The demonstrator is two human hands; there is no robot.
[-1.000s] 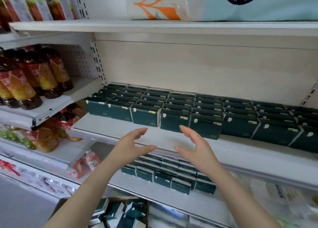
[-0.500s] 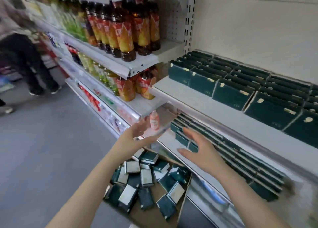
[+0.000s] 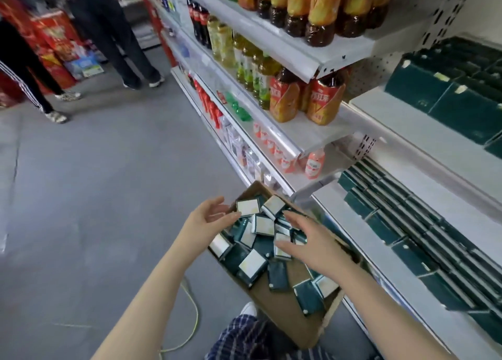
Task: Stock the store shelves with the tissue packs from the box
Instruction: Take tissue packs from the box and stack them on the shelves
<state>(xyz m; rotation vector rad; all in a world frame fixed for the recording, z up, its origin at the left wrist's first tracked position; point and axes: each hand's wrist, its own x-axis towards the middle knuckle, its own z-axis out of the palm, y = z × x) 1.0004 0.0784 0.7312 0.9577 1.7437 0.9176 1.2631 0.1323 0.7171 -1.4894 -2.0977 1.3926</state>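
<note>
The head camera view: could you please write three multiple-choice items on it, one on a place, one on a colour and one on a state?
1. Where does the cardboard box stand?
A. On the top shelf
B. On the floor beside the shelves
C. On a trolley

2. What main colour are the tissue packs in the box?
A. Dark green
B. Red
C. Yellow

3. How are the left hand and the right hand?
A. Each grips a bottle
B. Both are fists
C. Both are open above the box

Answers: 1 B, it sits on the grey floor by the shelves; 2 A, the wrappers are dark green with pale faces; 3 C, the fingers are spread, and none is curled round a pack.
</note>
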